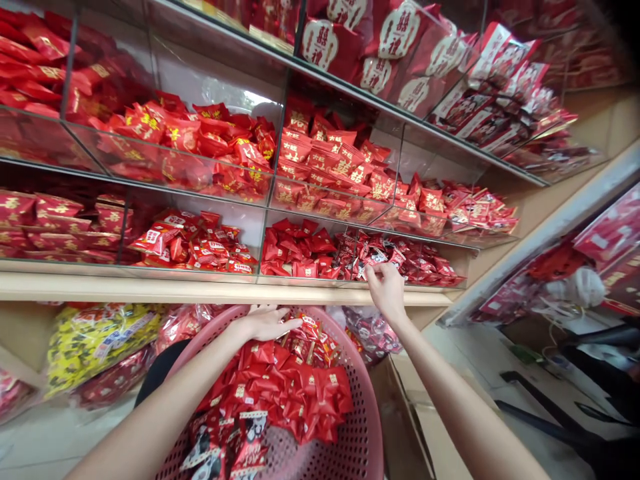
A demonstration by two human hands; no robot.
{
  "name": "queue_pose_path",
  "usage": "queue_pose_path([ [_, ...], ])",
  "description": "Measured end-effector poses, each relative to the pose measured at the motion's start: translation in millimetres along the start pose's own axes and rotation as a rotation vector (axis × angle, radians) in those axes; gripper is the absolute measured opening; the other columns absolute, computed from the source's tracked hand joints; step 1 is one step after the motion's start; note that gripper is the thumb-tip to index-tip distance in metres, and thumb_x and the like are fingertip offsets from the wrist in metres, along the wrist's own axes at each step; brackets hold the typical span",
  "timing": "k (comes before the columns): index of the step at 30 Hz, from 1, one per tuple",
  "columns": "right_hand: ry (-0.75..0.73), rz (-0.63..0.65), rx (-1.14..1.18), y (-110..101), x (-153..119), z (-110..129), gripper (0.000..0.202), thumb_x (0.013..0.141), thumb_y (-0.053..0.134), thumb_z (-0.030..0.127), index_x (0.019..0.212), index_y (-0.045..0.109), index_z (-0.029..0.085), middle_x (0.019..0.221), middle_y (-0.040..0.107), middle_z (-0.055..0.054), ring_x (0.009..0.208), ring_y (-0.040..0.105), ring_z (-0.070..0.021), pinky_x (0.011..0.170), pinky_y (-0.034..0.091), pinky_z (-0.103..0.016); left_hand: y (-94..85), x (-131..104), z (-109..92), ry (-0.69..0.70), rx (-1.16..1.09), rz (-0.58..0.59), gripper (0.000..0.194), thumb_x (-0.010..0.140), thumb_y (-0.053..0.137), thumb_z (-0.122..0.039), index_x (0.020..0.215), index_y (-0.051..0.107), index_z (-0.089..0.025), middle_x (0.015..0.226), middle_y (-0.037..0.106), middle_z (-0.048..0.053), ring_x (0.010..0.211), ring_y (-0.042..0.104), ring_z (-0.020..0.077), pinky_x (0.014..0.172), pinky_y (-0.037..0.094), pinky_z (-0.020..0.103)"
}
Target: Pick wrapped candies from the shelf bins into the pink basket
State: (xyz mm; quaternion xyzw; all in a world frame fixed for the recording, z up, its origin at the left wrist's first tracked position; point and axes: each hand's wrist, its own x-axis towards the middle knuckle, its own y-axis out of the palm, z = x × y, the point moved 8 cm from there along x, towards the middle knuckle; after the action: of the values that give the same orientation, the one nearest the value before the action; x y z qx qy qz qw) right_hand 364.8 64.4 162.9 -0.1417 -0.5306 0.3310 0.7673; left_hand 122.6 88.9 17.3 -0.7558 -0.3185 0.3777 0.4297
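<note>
My left hand (265, 323) lies with its fingers stretched out over the far rim of a pink perforated plastic basket (367, 400), just above the packets in it. Inside the basket are many small shiny red packets (295, 383), and several black, white and red packets (250, 437) sit at its near side. My right hand (387, 290) is at the lowest shelf's clear front panel, its fingers curled together by a heap of small red, black and white packets (377, 253). Whatever lies between those fingertips is too small or hidden to make out.
Shelves with clear dividers hold red wrapped packets (200, 143) in several compartments. Below the wooden shelf edge (125, 288) stands a bag of yellow packets (100, 343). An open cardboard box (435, 427) is right of the basket. Black bars (545, 407) show at far right.
</note>
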Motion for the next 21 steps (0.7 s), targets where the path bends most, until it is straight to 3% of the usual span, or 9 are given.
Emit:
queue_pose_path([
  [2, 0.122, 0.046, -0.069, 14, 14, -5, 0.036, 0.078, 0.047, 0.041, 0.049, 0.043, 0.02, 0.056, 0.051, -0.003, 0.059, 0.046, -0.0161, 0.059, 0.034, -0.027, 0.6, 1, 1, -0.001, -0.005, -0.01, 0.092, 0.068, 0.008, -0.08, 0.136, 0.035, -0.024, 0.142, 0.031, 0.014, 0.129, 0.028, 0.035, 0.103, 0.017, 0.052],
  [6, 0.314, 0.129, -0.054, 32, 27, -10, 0.044, 0.073, 0.047, 0.053, 0.044, 0.037, 0.022, 0.045, 0.044, 0.0, 0.048, 0.038, -0.0142, 0.053, 0.028, -0.026, 1.4, 2, 4, 0.0, 0.0, -0.018, 0.093, 0.067, 0.007, -0.081, 0.135, 0.036, -0.024, 0.142, 0.032, 0.013, 0.13, 0.027, 0.0348, 0.104, 0.015, 0.052],
  [11, 0.381, 0.148, -0.012, 36, 27, -21, 0.04, 0.077, 0.038, 0.046, 0.046, 0.04, 0.022, 0.046, 0.045, 0.0, 0.049, 0.039, -0.0144, 0.052, 0.029, -0.026, 2.7, 1, 5, -0.007, -0.009, 0.006, 0.093, 0.068, 0.008, -0.08, 0.137, 0.032, -0.023, 0.142, 0.032, 0.013, 0.13, 0.027, 0.0339, 0.104, 0.017, 0.051],
  [16, 0.426, 0.216, -0.069, 44, 26, -34, 0.039, 0.066, 0.053, 0.047, 0.04, 0.038, 0.022, 0.043, 0.042, 0.0, 0.046, 0.036, -0.0141, 0.05, 0.027, -0.027, 2.4, 1, 6, -0.01, -0.012, 0.01, 0.093, 0.068, 0.01, -0.08, 0.138, 0.032, -0.023, 0.144, 0.028, 0.011, 0.129, 0.028, 0.0341, 0.103, 0.021, 0.049],
  [21, 0.408, 0.27, -0.03, 45, 26, -39, 0.031, 0.062, 0.057, 0.034, 0.04, 0.04, 0.021, 0.04, 0.041, 0.003, 0.046, 0.038, -0.0129, 0.05, 0.029, -0.025, 2.1, 0, 5, -0.008, -0.017, 0.014, 0.097, 0.066, 0.01, -0.082, 0.138, 0.031, -0.02, 0.145, 0.024, 0.013, 0.129, 0.028, 0.0346, 0.103, 0.021, 0.048],
])
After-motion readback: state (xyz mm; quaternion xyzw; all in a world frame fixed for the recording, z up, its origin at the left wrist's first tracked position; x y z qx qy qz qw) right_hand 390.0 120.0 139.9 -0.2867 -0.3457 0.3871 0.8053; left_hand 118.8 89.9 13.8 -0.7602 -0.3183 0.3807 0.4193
